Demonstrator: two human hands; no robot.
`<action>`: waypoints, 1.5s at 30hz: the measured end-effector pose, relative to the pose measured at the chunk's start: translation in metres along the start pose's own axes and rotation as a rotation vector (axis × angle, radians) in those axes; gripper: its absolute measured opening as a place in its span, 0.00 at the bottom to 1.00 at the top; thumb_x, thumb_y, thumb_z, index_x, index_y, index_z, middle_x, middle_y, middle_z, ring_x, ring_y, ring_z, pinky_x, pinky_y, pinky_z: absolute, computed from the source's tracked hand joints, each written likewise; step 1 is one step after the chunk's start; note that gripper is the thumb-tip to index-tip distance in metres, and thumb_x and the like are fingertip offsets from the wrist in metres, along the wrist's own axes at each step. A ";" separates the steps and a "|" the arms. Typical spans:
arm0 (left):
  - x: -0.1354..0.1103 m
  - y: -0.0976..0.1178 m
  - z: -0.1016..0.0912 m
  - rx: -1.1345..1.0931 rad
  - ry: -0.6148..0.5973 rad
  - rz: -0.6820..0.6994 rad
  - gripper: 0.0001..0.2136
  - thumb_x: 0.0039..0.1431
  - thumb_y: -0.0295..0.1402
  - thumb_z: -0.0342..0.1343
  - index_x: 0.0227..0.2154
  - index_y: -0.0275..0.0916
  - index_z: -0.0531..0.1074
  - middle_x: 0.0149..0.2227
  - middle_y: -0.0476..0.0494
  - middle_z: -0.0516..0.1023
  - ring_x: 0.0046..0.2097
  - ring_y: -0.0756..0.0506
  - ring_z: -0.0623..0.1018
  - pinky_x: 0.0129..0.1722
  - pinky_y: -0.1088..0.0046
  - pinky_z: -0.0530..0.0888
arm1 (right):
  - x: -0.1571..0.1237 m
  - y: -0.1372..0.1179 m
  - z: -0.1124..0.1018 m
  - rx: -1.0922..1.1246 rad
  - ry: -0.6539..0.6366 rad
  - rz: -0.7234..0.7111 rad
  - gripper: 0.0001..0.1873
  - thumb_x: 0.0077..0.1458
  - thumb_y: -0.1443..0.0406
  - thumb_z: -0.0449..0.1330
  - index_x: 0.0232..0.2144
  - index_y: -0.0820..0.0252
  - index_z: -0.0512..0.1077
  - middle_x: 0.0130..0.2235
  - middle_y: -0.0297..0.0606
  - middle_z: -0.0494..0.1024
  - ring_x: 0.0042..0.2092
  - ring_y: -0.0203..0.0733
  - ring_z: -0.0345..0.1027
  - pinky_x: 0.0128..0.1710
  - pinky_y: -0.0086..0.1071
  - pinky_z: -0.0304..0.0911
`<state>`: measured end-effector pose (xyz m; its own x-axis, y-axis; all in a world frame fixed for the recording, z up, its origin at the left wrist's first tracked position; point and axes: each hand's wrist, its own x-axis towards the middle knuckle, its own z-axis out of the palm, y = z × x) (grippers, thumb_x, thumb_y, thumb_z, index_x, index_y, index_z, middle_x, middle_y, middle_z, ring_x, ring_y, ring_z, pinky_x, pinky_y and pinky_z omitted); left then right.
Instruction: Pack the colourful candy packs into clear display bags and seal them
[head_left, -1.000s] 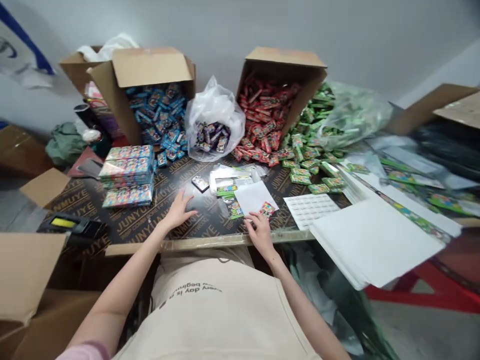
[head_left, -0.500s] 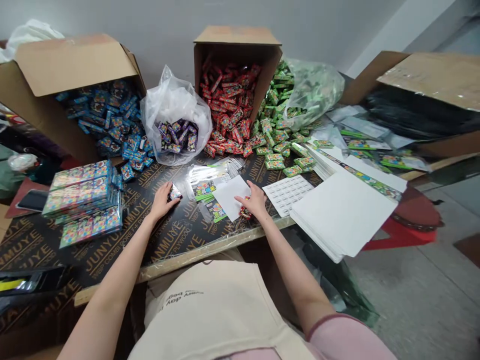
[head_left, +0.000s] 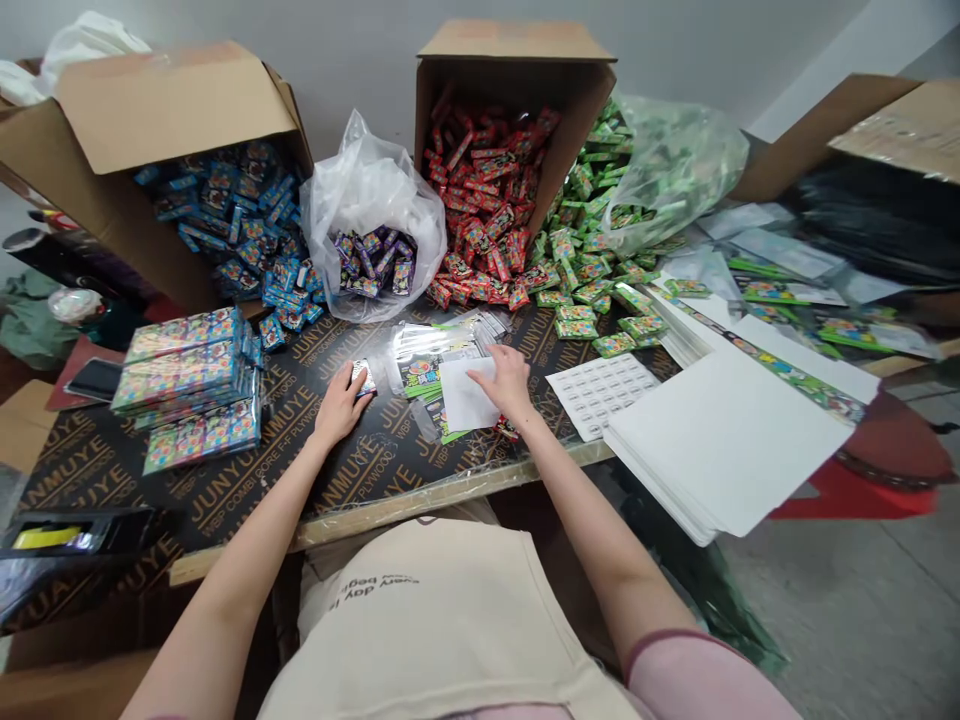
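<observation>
My left hand [head_left: 339, 405] rests on the dark printed tabletop [head_left: 247, 470] with its fingertips closed on a small purple packet [head_left: 364, 377]. My right hand [head_left: 504, 382] lies flat and open on a white card [head_left: 465, 396], which covers a green printed bag [head_left: 442, 425]. A small red packet [head_left: 508, 430] peeks out just under that wrist. More clear printed bags [head_left: 431, 355] are fanned out beyond the card.
Tipped boxes spill blue packets [head_left: 247, 240] and red packets [head_left: 487, 210]; a plastic bag holds purple packets [head_left: 371, 262]; green packets [head_left: 592, 270] lie right. Wrapped stacks [head_left: 187, 385] sit left, a sticker sheet [head_left: 600, 390] and white cards [head_left: 720, 440] right.
The view swung left and then steadied. My left hand reached forward to the small purple packet and closed on it. My right hand slid from the red packet up onto the white card.
</observation>
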<state>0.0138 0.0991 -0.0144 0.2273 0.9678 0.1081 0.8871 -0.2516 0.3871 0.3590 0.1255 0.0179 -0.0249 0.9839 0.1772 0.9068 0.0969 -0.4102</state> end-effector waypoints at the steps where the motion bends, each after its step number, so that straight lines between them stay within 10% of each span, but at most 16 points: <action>1: 0.000 0.000 0.001 0.006 -0.004 0.005 0.25 0.65 0.41 0.46 0.61 0.37 0.60 0.69 0.33 0.50 0.69 0.37 0.53 0.65 0.53 0.55 | 0.015 -0.009 0.001 0.004 -0.054 -0.062 0.30 0.57 0.54 0.59 0.57 0.62 0.64 0.55 0.54 0.65 0.56 0.58 0.55 0.52 0.46 0.53; 9: 0.001 0.000 0.002 0.034 0.006 0.010 0.25 0.66 0.41 0.45 0.62 0.37 0.59 0.68 0.33 0.51 0.68 0.37 0.53 0.65 0.54 0.54 | 0.112 -0.037 0.029 0.002 -0.512 -0.230 0.23 0.30 0.59 0.74 0.30 0.62 0.72 0.40 0.44 0.74 0.48 0.53 0.60 0.47 0.43 0.54; 14: 0.002 -0.003 0.002 0.072 0.034 0.028 0.24 0.66 0.41 0.45 0.62 0.37 0.60 0.67 0.31 0.54 0.67 0.36 0.57 0.63 0.54 0.57 | 0.126 -0.025 0.031 0.220 -0.663 -0.244 0.20 0.32 0.54 0.69 0.17 0.60 0.66 0.21 0.31 0.69 0.31 0.39 0.62 0.37 0.34 0.57; 28: -0.001 -0.007 0.006 -0.054 0.073 0.015 0.24 0.65 0.41 0.47 0.62 0.40 0.61 0.67 0.33 0.54 0.67 0.36 0.56 0.63 0.53 0.57 | 0.104 -0.034 0.010 0.644 -0.522 -0.186 0.17 0.36 0.54 0.65 0.20 0.64 0.76 0.19 0.33 0.72 0.23 0.33 0.60 0.26 0.29 0.56; 33: -0.001 -0.007 0.001 -0.367 0.140 -0.071 0.35 0.57 0.44 0.58 0.64 0.39 0.56 0.69 0.31 0.50 0.67 0.33 0.56 0.65 0.53 0.54 | 0.101 -0.054 0.001 0.716 -0.319 -0.188 0.16 0.38 0.54 0.65 0.20 0.63 0.75 0.24 0.36 0.76 0.28 0.39 0.67 0.31 0.32 0.62; 39: 0.010 0.004 -0.041 -1.152 0.357 -0.385 0.35 0.53 0.46 0.60 0.63 0.43 0.58 0.66 0.35 0.58 0.66 0.37 0.60 0.63 0.58 0.58 | 0.088 -0.096 -0.023 1.087 0.502 0.022 0.18 0.48 0.51 0.61 0.32 0.60 0.73 0.33 0.39 0.78 0.36 0.41 0.71 0.39 0.35 0.67; 45: -0.018 0.074 -0.072 -1.818 0.061 -0.253 0.30 0.49 0.51 0.60 0.51 0.37 0.72 0.54 0.38 0.76 0.59 0.35 0.70 0.59 0.59 0.65 | -0.007 -0.158 -0.001 1.375 -0.209 0.183 0.21 0.39 0.49 0.69 0.27 0.57 0.69 0.20 0.28 0.70 0.20 0.34 0.64 0.22 0.31 0.65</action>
<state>0.0464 0.0629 0.0777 0.1231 0.9883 -0.0905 -0.5969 0.1466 0.7888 0.2161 0.1029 0.0825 -0.1242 0.9905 -0.0582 -0.2251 -0.0853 -0.9706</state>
